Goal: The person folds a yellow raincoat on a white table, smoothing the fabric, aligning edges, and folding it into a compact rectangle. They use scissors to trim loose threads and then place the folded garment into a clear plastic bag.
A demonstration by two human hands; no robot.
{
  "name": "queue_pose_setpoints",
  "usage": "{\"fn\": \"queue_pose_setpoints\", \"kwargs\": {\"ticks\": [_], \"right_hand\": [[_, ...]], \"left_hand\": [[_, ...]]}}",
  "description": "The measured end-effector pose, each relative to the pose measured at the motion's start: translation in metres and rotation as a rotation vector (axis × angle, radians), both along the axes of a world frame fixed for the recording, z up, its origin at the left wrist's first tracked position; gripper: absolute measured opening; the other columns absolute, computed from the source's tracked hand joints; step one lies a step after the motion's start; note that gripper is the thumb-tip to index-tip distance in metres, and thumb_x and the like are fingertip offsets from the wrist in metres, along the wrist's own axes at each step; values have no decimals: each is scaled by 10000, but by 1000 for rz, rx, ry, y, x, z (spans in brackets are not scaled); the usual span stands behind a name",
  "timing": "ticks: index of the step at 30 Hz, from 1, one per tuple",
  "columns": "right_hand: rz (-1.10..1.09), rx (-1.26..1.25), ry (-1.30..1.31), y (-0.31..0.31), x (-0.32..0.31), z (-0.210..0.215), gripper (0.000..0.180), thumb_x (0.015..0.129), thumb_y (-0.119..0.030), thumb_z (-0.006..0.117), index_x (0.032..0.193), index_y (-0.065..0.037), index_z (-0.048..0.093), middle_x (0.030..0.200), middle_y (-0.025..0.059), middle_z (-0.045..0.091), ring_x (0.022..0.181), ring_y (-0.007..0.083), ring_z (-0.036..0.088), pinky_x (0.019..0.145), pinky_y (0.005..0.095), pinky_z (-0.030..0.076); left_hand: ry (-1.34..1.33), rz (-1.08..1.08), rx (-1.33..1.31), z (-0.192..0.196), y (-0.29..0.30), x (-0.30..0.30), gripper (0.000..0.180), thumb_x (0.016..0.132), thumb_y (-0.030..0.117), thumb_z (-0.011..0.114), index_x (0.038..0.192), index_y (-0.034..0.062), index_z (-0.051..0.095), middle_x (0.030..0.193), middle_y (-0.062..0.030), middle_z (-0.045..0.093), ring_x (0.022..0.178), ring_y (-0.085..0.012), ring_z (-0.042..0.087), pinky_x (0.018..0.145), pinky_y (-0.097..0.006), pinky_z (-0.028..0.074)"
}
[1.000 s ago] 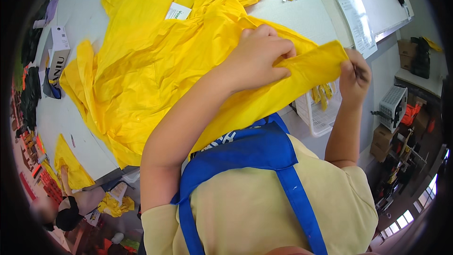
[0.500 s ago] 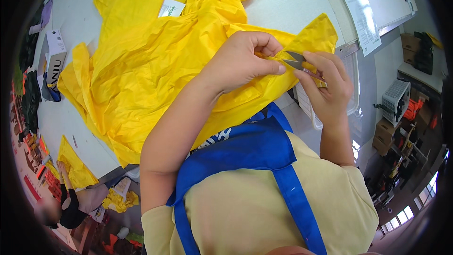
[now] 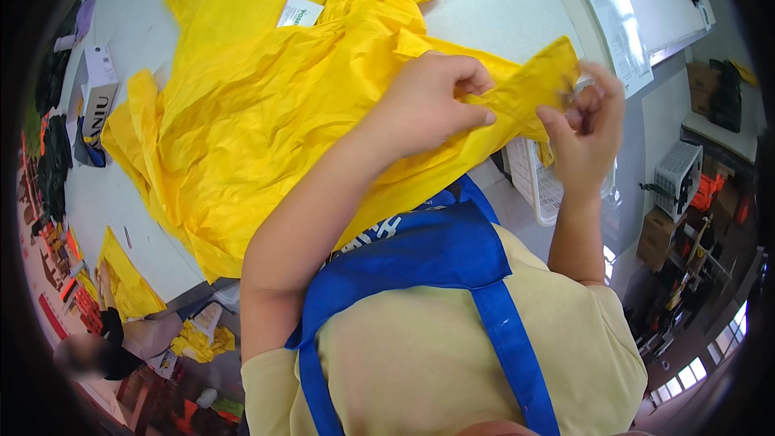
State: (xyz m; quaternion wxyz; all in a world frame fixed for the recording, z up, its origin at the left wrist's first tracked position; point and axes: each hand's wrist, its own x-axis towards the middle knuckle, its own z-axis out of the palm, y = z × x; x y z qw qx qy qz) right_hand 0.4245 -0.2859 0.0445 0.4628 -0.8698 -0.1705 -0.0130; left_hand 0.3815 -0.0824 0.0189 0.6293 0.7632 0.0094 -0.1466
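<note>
The crumpled yellow garment, of a thin waterproof-looking fabric, covers much of the pale table before me. My left hand pinches its edge between thumb and fingers, close to the table's right side. Beyond that pinch, a flap of the fabric sticks out to the right. My right hand is raised beside this flap, its fingers curled round small thread snips. Motion smears the snips, so whether their blades touch the fabric is unclear. A white tag lies on the garment's far part.
White printed sheets rest on the table at right. Below the table edge stands a white plastic basket. A box is at the left, with a thin pen-like object nearer. Another person handles yellow fabric at lower left.
My right hand has moved right and slightly up with the snips, away from my left fingers. The left hand keeps its pinch, and the fabric flap now lies flatter and more stretched.
</note>
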Motion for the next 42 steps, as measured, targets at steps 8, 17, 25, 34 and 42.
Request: {"fn": "queue_pose_setpoints", "kwargs": {"ticks": [8, 17, 25, 34, 42], "right_hand": [[41, -967, 154, -58, 55, -75, 208, 822, -144, 664, 984, -20, 620, 841, 131, 642, 726, 219, 582, 663, 318, 469], [274, -77, 103, 78, 0, -66, 277, 857, 60, 516, 1080, -62, 626, 873, 43, 620, 785, 121, 586, 745, 231, 471], [556, 123, 682, 224, -80, -104, 316, 906, -214, 598, 1099, 36, 574, 878, 91, 630, 858, 167, 619, 795, 272, 473], [425, 461, 932, 243, -85, -124, 176, 872, -100, 641, 996, 9, 580, 826, -24, 572, 689, 34, 492, 618, 189, 408], [629, 494, 840, 214, -92, -114, 105, 879, -70, 631, 964, -18, 598, 814, -44, 563, 705, 19, 464, 628, 177, 367]], "left_hand": [[-407, 150, 508, -62, 18, -93, 575, 752, 109, 688, 1292, 125, 491, 1371, -145, 445, 1248, -343, 427, 1028, -435, 359], [438, 1002, 710, -153, 150, -211, 584, 780, 217, 694, 1260, -24, 464, 1149, -205, 569, 1090, -361, 525, 937, -408, 422], [-108, 857, 786, -105, 99, -199, 411, 801, 70, 587, 1211, 56, 567, 837, -146, 598, 745, -296, 592, 643, -377, 485], [-210, 684, 996, -95, 56, -229, 484, 729, 12, 580, 1201, 112, 607, 675, -67, 458, 597, -240, 509, 535, -356, 448], [-252, 741, 906, -100, 46, -249, 458, 705, 20, 601, 1147, 131, 646, 667, -52, 441, 584, -233, 504, 508, -354, 429]]}}
